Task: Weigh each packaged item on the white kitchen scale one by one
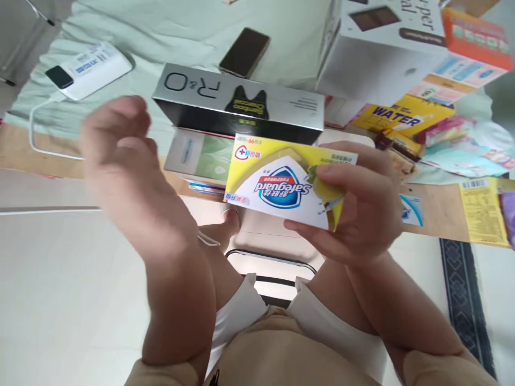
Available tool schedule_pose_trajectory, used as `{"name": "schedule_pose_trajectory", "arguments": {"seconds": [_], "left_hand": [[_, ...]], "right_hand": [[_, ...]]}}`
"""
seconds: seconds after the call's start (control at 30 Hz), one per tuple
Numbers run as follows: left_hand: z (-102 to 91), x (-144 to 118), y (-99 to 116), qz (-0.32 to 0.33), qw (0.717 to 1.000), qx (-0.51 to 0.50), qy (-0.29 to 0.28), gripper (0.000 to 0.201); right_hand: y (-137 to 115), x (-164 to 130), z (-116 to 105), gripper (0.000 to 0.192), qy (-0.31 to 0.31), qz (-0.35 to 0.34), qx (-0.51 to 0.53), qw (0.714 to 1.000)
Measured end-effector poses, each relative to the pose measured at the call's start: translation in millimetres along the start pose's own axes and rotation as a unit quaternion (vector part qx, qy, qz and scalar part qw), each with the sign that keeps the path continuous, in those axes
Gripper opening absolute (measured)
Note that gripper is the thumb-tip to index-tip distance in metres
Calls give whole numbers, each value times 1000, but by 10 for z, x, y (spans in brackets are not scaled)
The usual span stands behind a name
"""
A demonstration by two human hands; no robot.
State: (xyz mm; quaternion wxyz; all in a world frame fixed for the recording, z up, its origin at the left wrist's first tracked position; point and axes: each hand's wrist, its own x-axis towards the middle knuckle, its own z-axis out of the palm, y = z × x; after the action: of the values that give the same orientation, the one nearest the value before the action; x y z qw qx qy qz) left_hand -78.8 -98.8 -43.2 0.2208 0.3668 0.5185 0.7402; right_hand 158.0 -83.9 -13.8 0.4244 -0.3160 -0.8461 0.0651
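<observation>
My right hand (pixel 366 198) grips the right end of a yellow and white Safeguard soap box (pixel 277 185), thumb and fingers on its faces. The printing on the box appears upside down. Off to the left, my left hand (pixel 132 171) is raised near the table edge, a little blurred. Its fingers curl loosely with a gap to the thumb, and nothing shows in it. Just beyond the soap box a long silver and black R&O bamboo charcoal box (pixel 241 104) lies on the table. Partly under that box sits a green and grey box (pixel 197 155).
A dark phone (pixel 245 52) and a white device with a cable (pixel 96 69) lie on the pale green cloth (pixel 161 32). At right stand a large white box (pixel 374 64), an orange box (pixel 478 40), a yellow WATER box (pixel 406 115) and colourful packets (pixel 470 142).
</observation>
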Motion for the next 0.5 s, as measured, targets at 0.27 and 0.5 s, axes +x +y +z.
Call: {"name": "schedule_pose_trajectory", "arguments": {"seconds": [0.27,0.5], "left_hand": [[19,-125,-61,-64,995,-77,-20,49],[-74,-100,-84,-130,982,-123,-55,40]], "right_hand": [[-77,-94,323,45,16,40,-144,989],[-295,33,304,76,-15,48,-110,993]]}}
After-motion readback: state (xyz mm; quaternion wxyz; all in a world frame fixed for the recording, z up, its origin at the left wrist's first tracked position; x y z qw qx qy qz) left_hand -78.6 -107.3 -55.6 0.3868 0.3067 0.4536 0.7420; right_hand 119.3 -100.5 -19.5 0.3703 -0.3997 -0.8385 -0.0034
